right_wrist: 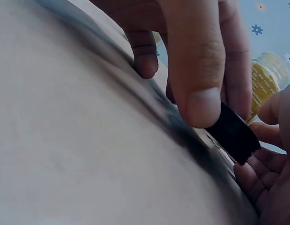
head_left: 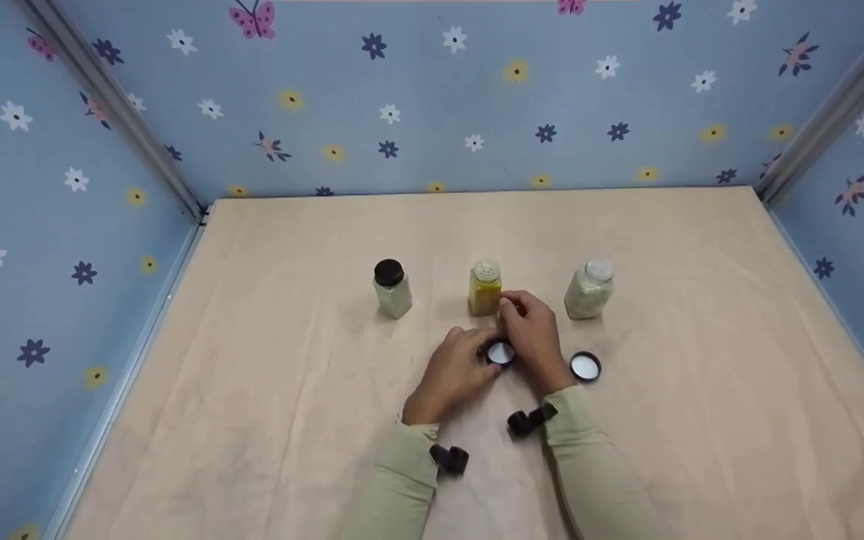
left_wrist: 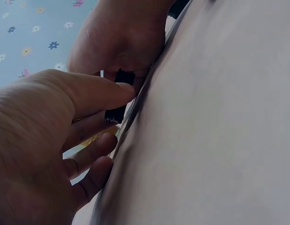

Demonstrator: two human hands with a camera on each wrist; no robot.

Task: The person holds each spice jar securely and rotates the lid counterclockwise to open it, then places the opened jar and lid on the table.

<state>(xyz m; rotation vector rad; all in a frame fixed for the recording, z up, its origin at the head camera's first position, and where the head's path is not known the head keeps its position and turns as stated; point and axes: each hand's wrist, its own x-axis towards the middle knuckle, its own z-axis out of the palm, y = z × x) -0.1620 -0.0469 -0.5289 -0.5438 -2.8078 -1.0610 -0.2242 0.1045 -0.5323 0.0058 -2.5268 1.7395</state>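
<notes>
In the head view my left hand [head_left: 453,371] pinches a black screw cap [head_left: 500,353], its white inside facing up. The left thumb lies across the ridged cap [left_wrist: 117,113] in the left wrist view, the other fingers loosely bent. My right hand [head_left: 537,330] is close to the cap, fingertips beside a square shaker jar of yellow powder [head_left: 485,296]. Its fingers are loosely bent and nothing shows between them; contact with the jar or cap cannot be told. The jar's perforated white top is uncovered.
To the left stands a black-capped jar [head_left: 393,291] with pale contents. A similar pale jar [head_left: 589,291] with a white top stands to the right. Another black cap [head_left: 586,366] lies inside-up by the right wrist. Patterned walls [head_left: 417,82] border the cloth-covered table [head_left: 252,300].
</notes>
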